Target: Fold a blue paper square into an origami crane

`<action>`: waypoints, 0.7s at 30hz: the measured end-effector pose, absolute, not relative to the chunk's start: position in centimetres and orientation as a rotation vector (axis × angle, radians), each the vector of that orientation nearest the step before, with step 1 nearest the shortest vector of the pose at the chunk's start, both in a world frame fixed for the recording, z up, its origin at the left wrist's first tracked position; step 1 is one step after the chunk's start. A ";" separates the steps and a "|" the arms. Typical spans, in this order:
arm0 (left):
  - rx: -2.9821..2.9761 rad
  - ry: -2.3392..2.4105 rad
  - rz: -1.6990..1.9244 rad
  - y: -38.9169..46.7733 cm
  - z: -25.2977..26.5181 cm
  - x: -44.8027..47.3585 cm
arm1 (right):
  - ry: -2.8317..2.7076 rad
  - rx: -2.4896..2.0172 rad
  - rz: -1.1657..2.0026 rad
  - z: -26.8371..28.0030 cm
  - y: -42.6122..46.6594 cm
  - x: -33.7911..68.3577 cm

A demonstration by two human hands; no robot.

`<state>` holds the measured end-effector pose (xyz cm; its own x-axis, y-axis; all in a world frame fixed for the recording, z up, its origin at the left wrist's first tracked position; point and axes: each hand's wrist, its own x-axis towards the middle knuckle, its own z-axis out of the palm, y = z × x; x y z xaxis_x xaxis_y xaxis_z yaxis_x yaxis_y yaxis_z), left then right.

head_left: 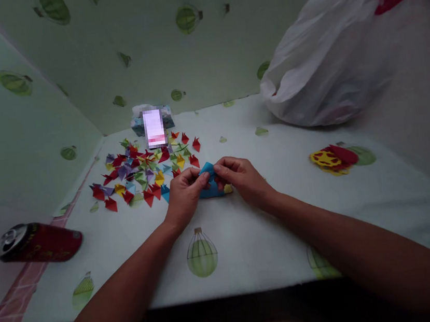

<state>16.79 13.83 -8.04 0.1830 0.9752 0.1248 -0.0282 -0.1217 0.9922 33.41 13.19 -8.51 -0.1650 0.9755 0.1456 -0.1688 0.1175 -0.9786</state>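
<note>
Between my two hands is a small folded piece of blue paper (207,169). My left hand (183,193) pinches its left side between thumb and fingers. From the other side my right hand (243,177) grips the right edge, its fingers curled. Just below the hands lies a stack of blue paper (211,190), with a bit of yellow paper (228,188) at its right end; the hands partly hide it. Many folded paper cranes (137,166) in red, yellow, green, purple and blue spread over the table to the left of my hands.
Behind the cranes a lit phone (154,127) leans on a tissue box (138,123). A red drink can (39,243) is at the far left. Red and yellow cut-out pieces (332,159) lie on the right, below a large white plastic bag (316,65). A balloon-print cloth (249,251) covers the table.
</note>
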 end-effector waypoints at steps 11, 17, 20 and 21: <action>1.369 1.039 1.239 14.4 -8.6 16.5 | -1.135 -0.886 1.399 -8.4 13.6 33.6; 1.381 1.050 1.233 14.3 -8.5 16.5 | -1.189 -0.883 1.339 -8.5 13.7 33.6; 1.325 1.010 1.199 14.2 -8.6 16.6 | -1.233 -0.884 1.299 -8.5 13.6 33.6; 1.298 0.996 1.189 14.3 -8.6 16.6 | -1.241 -0.885 1.292 -8.5 13.6 33.6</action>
<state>16.61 14.26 -8.61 0.1554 0.9829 0.0987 -0.0753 -0.0879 0.9933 33.65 13.62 -8.48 -0.1365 0.9775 0.1605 -0.1996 0.1316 -0.9710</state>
